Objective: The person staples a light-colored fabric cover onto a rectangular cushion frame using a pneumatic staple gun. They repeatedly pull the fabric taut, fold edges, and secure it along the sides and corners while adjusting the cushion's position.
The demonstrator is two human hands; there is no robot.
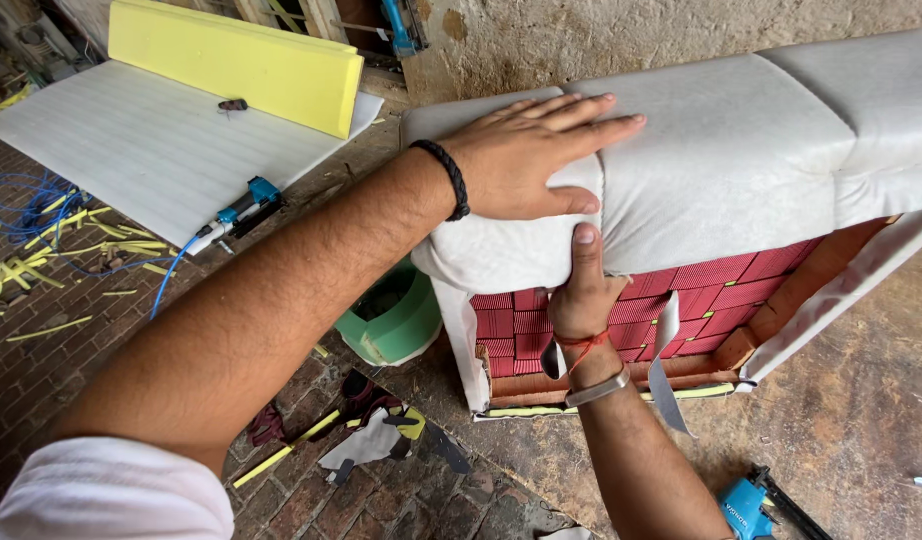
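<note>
The scene was bright, lit by soft and even daylight, and no hard shadows were seen. The white fabric [721, 150] was almost too bright on its top but kept its texture. The yellow foam block [236, 62] looked very vivid. Only a weak shadow lay under the left hand [526, 155]. The focus was sharp in the middle; the edges were bent by the wide lens.

A single head-worn camera looks steeply down and forward, close over a white padded upholstered seat frame [721, 160] standing on the brick floor [41, 370], the person's forearms entering from below.
</note>
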